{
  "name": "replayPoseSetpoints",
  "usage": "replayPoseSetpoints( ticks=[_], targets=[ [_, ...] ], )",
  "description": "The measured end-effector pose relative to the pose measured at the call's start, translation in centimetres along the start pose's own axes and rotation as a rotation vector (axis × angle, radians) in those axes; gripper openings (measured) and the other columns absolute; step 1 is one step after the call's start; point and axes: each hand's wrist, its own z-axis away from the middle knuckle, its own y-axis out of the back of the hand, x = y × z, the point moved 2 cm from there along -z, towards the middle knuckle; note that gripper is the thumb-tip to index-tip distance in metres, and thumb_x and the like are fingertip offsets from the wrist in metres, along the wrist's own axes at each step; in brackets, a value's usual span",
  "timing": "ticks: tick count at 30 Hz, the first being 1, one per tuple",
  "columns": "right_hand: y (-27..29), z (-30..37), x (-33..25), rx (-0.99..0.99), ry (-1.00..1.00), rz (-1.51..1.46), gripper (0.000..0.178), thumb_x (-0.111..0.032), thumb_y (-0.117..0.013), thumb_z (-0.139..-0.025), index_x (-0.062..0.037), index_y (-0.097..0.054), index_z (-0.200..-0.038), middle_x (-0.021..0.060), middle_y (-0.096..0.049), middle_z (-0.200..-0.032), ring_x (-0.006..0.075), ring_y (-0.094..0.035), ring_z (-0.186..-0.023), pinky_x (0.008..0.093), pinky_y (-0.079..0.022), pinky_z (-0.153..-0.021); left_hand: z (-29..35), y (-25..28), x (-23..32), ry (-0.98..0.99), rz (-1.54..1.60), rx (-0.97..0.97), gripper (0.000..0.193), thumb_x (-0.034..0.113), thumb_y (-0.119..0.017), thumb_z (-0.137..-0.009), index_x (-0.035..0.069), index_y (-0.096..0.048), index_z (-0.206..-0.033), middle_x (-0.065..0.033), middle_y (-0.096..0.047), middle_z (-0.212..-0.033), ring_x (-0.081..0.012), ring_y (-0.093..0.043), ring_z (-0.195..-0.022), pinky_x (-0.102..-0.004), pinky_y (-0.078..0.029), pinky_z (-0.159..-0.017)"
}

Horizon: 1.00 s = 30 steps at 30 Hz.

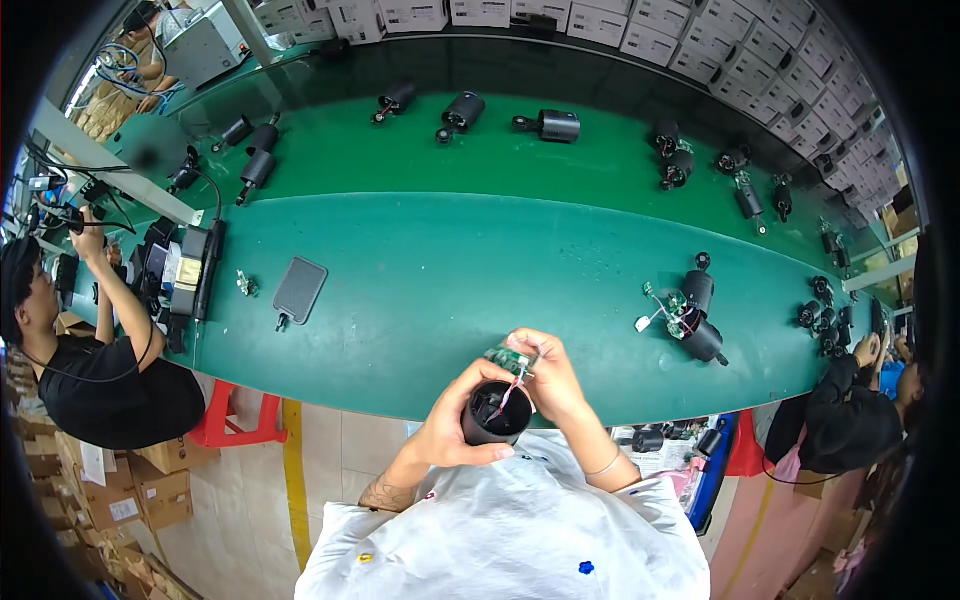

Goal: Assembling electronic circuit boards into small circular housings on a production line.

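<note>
My left hand (450, 425) wraps round a black cylindrical housing (490, 438), its open end facing up at the table's near edge. Wires (511, 392) run out of the housing to a small green circuit board (512, 360) just above it. Pinched at the board's right side are the fingers of my right hand (548, 370). Part of the board is hidden behind the fingers. Further right on the green table lie two black housings (699, 292) joined by wires, with a small board and a white connector (642, 324) beside them.
A grey rectangular pad (300, 291) and a small circuit board (246, 284) lie to the left on the table (400, 330). Several black housings (463, 111) rest on the far green belt. Co-workers (90, 360) sit left and right. A blue-edged bin (712, 480) stands at my right.
</note>
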Motion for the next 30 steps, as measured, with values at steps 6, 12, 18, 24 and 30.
replayPoseSetpoints(
  ticks=[6,12,18,24,30],
  targets=[
    [-1.6,1.3,1.2,0.015,-0.141,-0.547,0.006,-0.008,-0.060,-0.089,-0.0045,-0.065,-0.090,0.0009,-0.061,-0.072,0.0061,-0.051,-0.064,0.0175,-0.041,-0.062,-0.2,-1.2,-0.8,-0.037,0.385,0.094,0.068,0.010,-0.079,-0.062,0.001,-0.045,-0.120,-0.0133,-0.062,-0.104,-0.0215,-0.060,-0.089,-0.0319,-0.046,-0.086],
    [-0.4,1.4,1.8,-0.099,-0.158,-0.768,0.013,-0.001,-0.064,-0.082,-0.0024,-0.065,-0.095,0.0061,-0.066,-0.079,0.0109,-0.057,-0.069,0.0204,-0.045,-0.066,-0.1,-0.8,-1.1,-0.073,0.250,0.153,0.069,0.010,-0.078,-0.062,0.000,-0.043,-0.121,-0.0144,-0.062,-0.104,-0.0239,-0.062,-0.084,-0.0336,-0.048,-0.083],
    [1.4,0.7,-1.5,0.054,0.382,-0.131,0.018,0.006,-0.070,-0.072,-0.0005,-0.070,-0.089,0.0078,-0.069,-0.079,0.0131,-0.058,-0.070,0.0239,-0.047,-0.067,-0.8,-1.0,0.4,-0.090,-0.529,0.211,0.072,0.010,-0.080,-0.062,0.000,-0.043,-0.124,-0.0156,-0.061,-0.104,-0.0243,-0.062,-0.081,-0.0335,-0.051,-0.074],
    [0.6,1.8,-5.3,0.065,0.561,0.321,0.016,0.005,-0.077,-0.063,-0.0021,-0.073,-0.077,0.0081,-0.070,-0.078,0.0159,-0.059,-0.074,0.0277,-0.047,-0.072,-1.0,-0.7,-0.4,-0.438,-0.755,0.272,0.078,0.009,-0.081,-0.061,0.004,-0.043,-0.129,-0.0167,-0.061,-0.106,-0.0238,-0.062,-0.081,-0.0329,-0.051,-0.067],
    [0.9,2.4,-6.3,0.019,0.620,0.484,0.012,0.001,-0.077,-0.065,-0.0040,-0.074,-0.075,0.0075,-0.070,-0.080,0.0156,-0.059,-0.075,0.0275,-0.047,-0.071,-1.1,-0.3,-0.1,-0.421,-0.726,0.120,0.080,0.007,-0.081,-0.060,0.006,-0.041,-0.129,-0.0177,-0.060,-0.106,-0.0249,-0.062,-0.081,-0.0341,-0.051,-0.067]
  ],
)
